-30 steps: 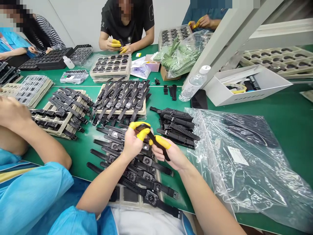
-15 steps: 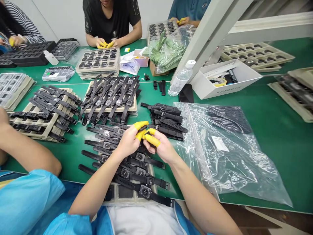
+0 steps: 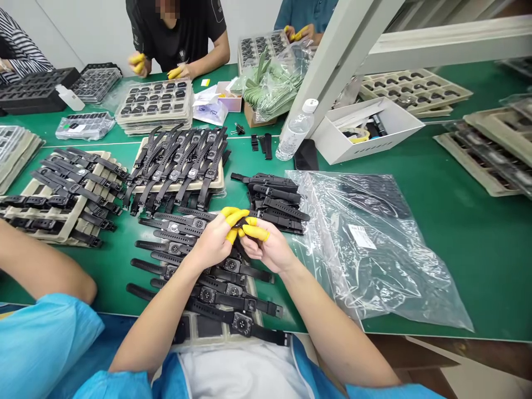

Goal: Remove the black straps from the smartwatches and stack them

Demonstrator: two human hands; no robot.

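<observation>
My left hand (image 3: 214,239) and my right hand (image 3: 266,244) meet above a tray of smartwatches, yellow finger cots on their fingertips. Between them they pinch a black watch (image 3: 241,222), mostly hidden by the fingers. Both hands are closed on it. Below and left of them, black smartwatches (image 3: 242,323) with straps lie in slanting rows, backs up, across a clear plastic tray (image 3: 195,346). Just beyond my right hand is a heap of black watch straps (image 3: 276,194). To its right, a clear plastic bag (image 3: 390,271) with a white label lies flat.
Two more watch-laden trays (image 3: 178,166) (image 3: 75,216) stand ahead and left. A water bottle (image 3: 297,130), a black phone (image 3: 306,155) and a white box (image 3: 374,147) stand by a slanted grey post (image 3: 332,72). A co-worker's arm (image 3: 45,263) rests at left; others sit opposite.
The view has shifted slightly, so the scene sits further left. My fingers have re-gripped the black watch, which now shows more between them. A person opposite has parted their hands, raising one.
</observation>
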